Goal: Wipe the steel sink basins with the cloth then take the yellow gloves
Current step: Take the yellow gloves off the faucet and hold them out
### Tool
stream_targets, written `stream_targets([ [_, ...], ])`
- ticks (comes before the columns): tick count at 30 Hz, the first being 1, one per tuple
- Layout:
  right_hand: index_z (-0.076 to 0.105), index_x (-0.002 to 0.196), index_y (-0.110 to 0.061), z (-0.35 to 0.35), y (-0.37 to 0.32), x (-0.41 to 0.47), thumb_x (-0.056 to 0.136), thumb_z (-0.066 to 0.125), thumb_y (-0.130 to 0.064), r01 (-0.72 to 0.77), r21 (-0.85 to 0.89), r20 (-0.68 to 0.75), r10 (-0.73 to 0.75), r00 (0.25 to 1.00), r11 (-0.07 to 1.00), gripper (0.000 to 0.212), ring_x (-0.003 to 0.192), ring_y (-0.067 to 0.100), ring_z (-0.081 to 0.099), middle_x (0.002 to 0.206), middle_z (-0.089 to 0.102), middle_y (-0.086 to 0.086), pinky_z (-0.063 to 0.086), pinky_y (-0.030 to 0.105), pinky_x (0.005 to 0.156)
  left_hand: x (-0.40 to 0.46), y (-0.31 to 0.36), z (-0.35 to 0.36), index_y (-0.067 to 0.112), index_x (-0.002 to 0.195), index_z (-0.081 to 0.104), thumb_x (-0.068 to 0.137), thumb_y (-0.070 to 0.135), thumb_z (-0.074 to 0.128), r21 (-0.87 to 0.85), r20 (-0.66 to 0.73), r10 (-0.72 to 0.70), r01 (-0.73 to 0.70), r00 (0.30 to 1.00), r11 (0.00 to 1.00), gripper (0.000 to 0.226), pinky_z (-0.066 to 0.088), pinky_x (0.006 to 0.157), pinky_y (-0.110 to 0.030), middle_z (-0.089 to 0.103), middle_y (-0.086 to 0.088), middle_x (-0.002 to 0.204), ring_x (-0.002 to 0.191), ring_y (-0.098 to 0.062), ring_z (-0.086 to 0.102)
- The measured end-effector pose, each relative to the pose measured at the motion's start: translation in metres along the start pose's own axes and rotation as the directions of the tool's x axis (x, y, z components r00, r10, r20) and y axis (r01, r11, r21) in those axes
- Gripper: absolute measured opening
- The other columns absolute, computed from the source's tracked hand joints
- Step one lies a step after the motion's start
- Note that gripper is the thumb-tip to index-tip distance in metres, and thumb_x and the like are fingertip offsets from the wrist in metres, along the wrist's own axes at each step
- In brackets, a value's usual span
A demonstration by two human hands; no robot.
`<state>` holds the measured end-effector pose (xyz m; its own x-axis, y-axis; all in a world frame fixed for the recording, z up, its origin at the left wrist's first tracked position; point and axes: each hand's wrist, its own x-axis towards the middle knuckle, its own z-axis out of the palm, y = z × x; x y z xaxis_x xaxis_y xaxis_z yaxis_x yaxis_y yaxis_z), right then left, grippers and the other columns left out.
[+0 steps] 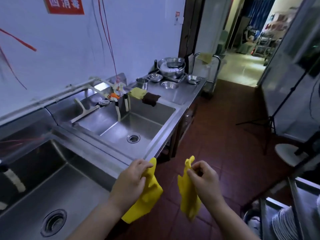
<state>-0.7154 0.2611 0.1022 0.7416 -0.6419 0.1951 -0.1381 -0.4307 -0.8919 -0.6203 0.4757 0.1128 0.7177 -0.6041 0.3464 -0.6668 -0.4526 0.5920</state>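
My left hand (131,181) grips one yellow glove (149,193) that hangs down in front of the sink's front edge. My right hand (204,177) pinches the second yellow glove (187,196), which dangles over the red floor. The two gloves are apart. Two steel basins lie to the left: the near basin (52,184) and the far basin (131,123), each with a round drain. A yellow-green cloth (137,93) and a dark brown cloth (151,99) hang over the far basin's back rim.
Steel bowls (171,66) and a pot (142,83) stand on the counter beyond the far basin. Faucet pipes (97,90) reach over the basins. A rack with stacked plates (285,224) is at lower right. A tripod (271,118) and a white stool (290,154) stand on the tiled floor.
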Motion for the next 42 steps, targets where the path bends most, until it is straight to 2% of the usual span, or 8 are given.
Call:
stream_targets([
  [6, 0.057, 0.063, -0.02, -0.037, 0.025, 0.136, 0.073, 0.071, -0.003, 0.038, 0.021, 0.04, -0.038, 0.998, 0.999, 0.024, 0.055, 0.003, 0.048, 0.057, 0.056, -0.005, 0.036, 0.016, 0.051, 0.108, 0.013, 0.052, 0.019, 0.11, 0.065, 0.071, -0.006, 0.062, 0.02, -0.02, -0.119, 0.119, 0.993, 0.993, 0.047, 0.04, 0.079, -0.014, 0.056, 0.009, 0.107, 0.093, -0.007, 0.057],
  [11, 0.057, 0.063, -0.021, -0.038, 0.04, 0.235, 0.073, 0.07, -0.004, 0.061, -0.017, 0.097, -0.059, 0.994, 0.998, 0.024, 0.054, 0.005, 0.047, 0.057, 0.055, -0.003, 0.037, 0.021, 0.053, 0.181, 0.005, 0.079, 0.021, 0.111, 0.064, 0.074, -0.004, 0.062, -0.022, -0.099, -0.3, 0.3, 0.949, 0.954, 0.045, 0.035, 0.08, -0.005, 0.053, 0.016, 0.109, 0.094, 0.0, 0.055],
  [19, 0.058, 0.062, -0.02, 0.003, 0.065, 0.376, 0.073, 0.07, -0.002, 0.045, 0.018, 0.163, -0.047, 0.985, 0.999, 0.024, 0.054, 0.001, 0.048, 0.054, 0.054, -0.009, 0.036, 0.015, 0.05, 0.307, -0.051, 0.112, 0.028, 0.116, 0.06, 0.078, -0.001, 0.055, -0.02, -0.069, -0.403, 0.403, 0.912, 0.915, 0.048, 0.034, 0.077, -0.004, 0.054, 0.02, 0.11, 0.098, 0.003, 0.053],
  [24, 0.058, 0.062, -0.017, 0.043, 0.065, 0.472, 0.074, 0.068, -0.001, 0.035, -0.003, 0.184, -0.034, 0.982, 0.999, 0.022, 0.052, 0.001, 0.047, 0.054, 0.055, -0.014, 0.036, 0.014, 0.049, 0.403, -0.103, 0.128, 0.034, 0.108, 0.061, 0.074, -0.002, 0.053, -0.083, -0.097, -0.459, 0.453, 0.883, 0.888, 0.049, 0.039, 0.077, -0.015, 0.056, 0.02, 0.1, 0.088, 0.007, 0.05],
  [28, 0.058, 0.064, -0.016, 0.066, 0.06, 0.544, 0.075, 0.068, -0.002, 0.041, -0.024, 0.2, -0.035, 0.979, 0.999, 0.021, 0.051, 0.001, 0.046, 0.053, 0.055, -0.013, 0.035, 0.014, 0.048, 0.471, -0.142, 0.133, 0.029, 0.106, 0.063, 0.071, -0.007, 0.056, -0.191, -0.104, -0.527, 0.503, 0.843, 0.843, 0.051, 0.035, 0.069, -0.002, 0.058, 0.015, 0.094, 0.083, 0.012, 0.05],
  [33, 0.059, 0.064, -0.015, 0.097, 0.057, 0.613, 0.075, 0.069, -0.002, 0.039, -0.042, 0.219, -0.029, 0.975, 0.998, 0.021, 0.052, 0.001, 0.048, 0.056, 0.055, -0.005, 0.036, 0.015, 0.05, 0.527, -0.182, 0.134, 0.033, 0.104, 0.062, 0.073, -0.005, 0.054, -0.205, -0.051, -0.586, 0.565, 0.809, 0.799, 0.05, 0.037, 0.067, -0.002, 0.061, 0.016, 0.097, 0.086, 0.002, 0.053],
  [37, 0.057, 0.064, -0.021, 0.141, 0.056, 0.659, 0.075, 0.07, -0.006, 0.066, -0.062, 0.29, -0.045, 0.956, 0.996, 0.023, 0.056, 0.003, 0.05, 0.059, 0.056, -0.005, 0.038, 0.014, 0.054, 0.555, -0.204, 0.134, 0.044, 0.088, 0.058, 0.071, -0.003, 0.056, -0.238, -0.128, -0.695, 0.658, 0.708, 0.714, 0.05, 0.042, 0.064, -0.007, 0.06, 0.021, 0.084, 0.082, 0.006, 0.055],
  [42, 0.055, 0.066, -0.023, 0.202, 0.042, 0.706, 0.08, 0.067, -0.007, 0.146, -0.004, 0.486, -0.125, 0.865, 0.989, 0.024, 0.057, 0.001, 0.049, 0.06, 0.054, -0.006, 0.038, 0.013, 0.055, 0.572, -0.223, 0.135, 0.04, 0.078, 0.057, 0.076, 0.014, 0.064, -0.311, -0.252, -0.859, 0.804, 0.445, 0.507, 0.027, 0.041, 0.058, -0.02, 0.063, 0.019, 0.076, 0.075, 0.002, 0.057],
])
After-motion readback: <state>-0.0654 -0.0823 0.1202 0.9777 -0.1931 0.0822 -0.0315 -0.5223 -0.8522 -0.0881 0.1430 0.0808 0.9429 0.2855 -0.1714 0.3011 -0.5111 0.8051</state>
